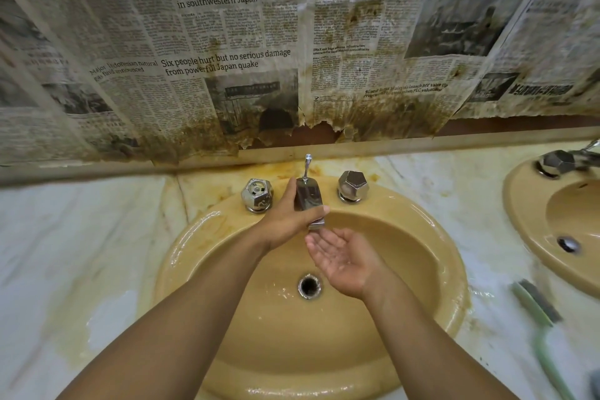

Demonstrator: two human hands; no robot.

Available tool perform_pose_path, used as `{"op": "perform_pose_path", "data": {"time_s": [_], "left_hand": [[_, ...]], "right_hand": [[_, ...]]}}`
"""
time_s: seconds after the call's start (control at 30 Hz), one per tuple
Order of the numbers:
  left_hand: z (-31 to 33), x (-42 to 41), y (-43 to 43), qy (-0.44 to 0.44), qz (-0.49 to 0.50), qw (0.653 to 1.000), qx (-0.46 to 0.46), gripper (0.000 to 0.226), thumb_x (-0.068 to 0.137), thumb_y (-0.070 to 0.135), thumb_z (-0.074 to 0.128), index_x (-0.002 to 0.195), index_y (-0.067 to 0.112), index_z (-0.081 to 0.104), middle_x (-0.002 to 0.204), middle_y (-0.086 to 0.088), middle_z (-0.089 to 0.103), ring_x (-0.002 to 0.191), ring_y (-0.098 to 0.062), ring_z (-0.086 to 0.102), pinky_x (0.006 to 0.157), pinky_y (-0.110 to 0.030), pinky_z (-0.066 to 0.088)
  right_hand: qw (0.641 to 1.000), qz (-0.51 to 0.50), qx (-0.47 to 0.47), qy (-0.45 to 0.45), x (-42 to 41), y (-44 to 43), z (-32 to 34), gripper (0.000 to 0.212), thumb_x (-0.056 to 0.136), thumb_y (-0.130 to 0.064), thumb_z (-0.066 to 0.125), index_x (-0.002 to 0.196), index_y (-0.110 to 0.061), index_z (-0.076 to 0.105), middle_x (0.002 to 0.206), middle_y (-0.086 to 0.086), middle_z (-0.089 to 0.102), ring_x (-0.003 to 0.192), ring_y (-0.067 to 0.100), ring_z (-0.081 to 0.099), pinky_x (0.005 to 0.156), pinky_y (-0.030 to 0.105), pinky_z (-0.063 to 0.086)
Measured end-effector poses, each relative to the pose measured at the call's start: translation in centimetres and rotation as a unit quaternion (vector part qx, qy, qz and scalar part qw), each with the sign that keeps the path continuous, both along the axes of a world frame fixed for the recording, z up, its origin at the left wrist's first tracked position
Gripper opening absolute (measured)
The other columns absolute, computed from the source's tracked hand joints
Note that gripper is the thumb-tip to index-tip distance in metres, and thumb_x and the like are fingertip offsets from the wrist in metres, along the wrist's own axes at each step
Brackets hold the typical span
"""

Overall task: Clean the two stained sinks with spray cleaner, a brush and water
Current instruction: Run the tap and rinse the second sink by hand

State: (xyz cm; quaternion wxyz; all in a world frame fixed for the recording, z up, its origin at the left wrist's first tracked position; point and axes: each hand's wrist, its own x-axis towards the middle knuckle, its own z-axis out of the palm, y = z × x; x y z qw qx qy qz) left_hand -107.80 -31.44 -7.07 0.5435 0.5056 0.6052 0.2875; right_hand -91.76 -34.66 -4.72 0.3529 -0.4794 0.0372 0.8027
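Our left hand (pixel 285 219) wraps around the tap spout (pixel 308 196) over the left sink (pixel 227 286); our right hand (pixel 344 258) lies palm up and loosely spread, just beneath it.

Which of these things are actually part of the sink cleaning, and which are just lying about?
Job: near mustard-yellow round sink; second yellow sink at the right; chrome tap spout in the grip of the left hand; open right hand cupped beneath it; green-handled scrubbing brush.
Lying about: stained, torn newspaper sheets on the wall; white marble countertop.
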Motion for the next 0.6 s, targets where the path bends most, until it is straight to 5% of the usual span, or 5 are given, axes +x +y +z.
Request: {"op": "perform_pose_path", "data": {"time_s": [0.13,0.23,0.33,0.47,0.6], "left_hand": [[-0.3,-0.5,-0.3,0.033,-0.001,0.999,0.029,0.109,0.087,0.069,0.069,0.167,0.035,0.003,0.168,0.011,0.030,0.153,-0.012,0.029,0.117,-0.027,0.023],[-0.4,-2.0,-0.9,0.028,-0.038,0.998,0.042,0.101,0.078,0.086,0.063,0.162,0.044,0.025,0.162,0.020,0.040,0.149,-0.002,0.037,0.126,-0.036,0.026],[-0.6,-3.7,-1.7,0.071,-0.078,0.992,0.062,0.079,0.097,0.065,0.060,0.164,0.039,0.026,0.166,0.019,0.032,0.151,0.000,0.030,0.126,-0.030,0.022],[-2.2,-3.2,-2.2,0.289,-0.160,0.937,0.113,0.082,0.107,0.015,0.049,0.167,0.016,-0.008,0.174,0.001,-0.008,0.161,-0.014,-0.004,0.125,-0.022,0.002],[-2.7,-1.0,-1.2,0.313,-0.102,0.937,0.118,0.090,0.103,0.018,0.048,0.164,0.012,-0.018,0.173,-0.006,-0.017,0.161,-0.020,-0.005,0.131,-0.040,0.011]], "right_hand": [[0.998,0.045,0.024,-0.038,1.5,0.2,1.9,0.036,0.107,-0.015,0.043,0.104,0.013,0.066,0.089,0.027,0.074,0.067,0.036,0.076,0.057,0.041,0.064],[0.989,0.082,0.080,-0.089,2.4,1.2,4.6,0.038,0.106,-0.015,0.041,0.110,0.014,0.066,0.096,0.029,0.075,0.075,0.037,0.077,0.061,0.039,0.065],[0.973,0.100,0.162,-0.130,2.2,2.5,7.9,0.037,0.108,-0.016,0.043,0.116,0.015,0.062,0.107,0.033,0.072,0.095,0.041,0.075,0.078,0.043,0.065],[0.921,0.154,0.261,-0.244,0.3,3.3,10.7,0.027,0.108,-0.014,0.048,0.117,0.006,0.063,0.115,0.024,0.071,0.108,0.034,0.071,0.099,0.044,0.058],[0.901,0.154,0.276,-0.297,0.3,2.8,10.4,0.025,0.108,-0.012,0.047,0.121,0.003,0.063,0.115,0.019,0.071,0.109,0.029,0.070,0.101,0.041,0.056]]}}
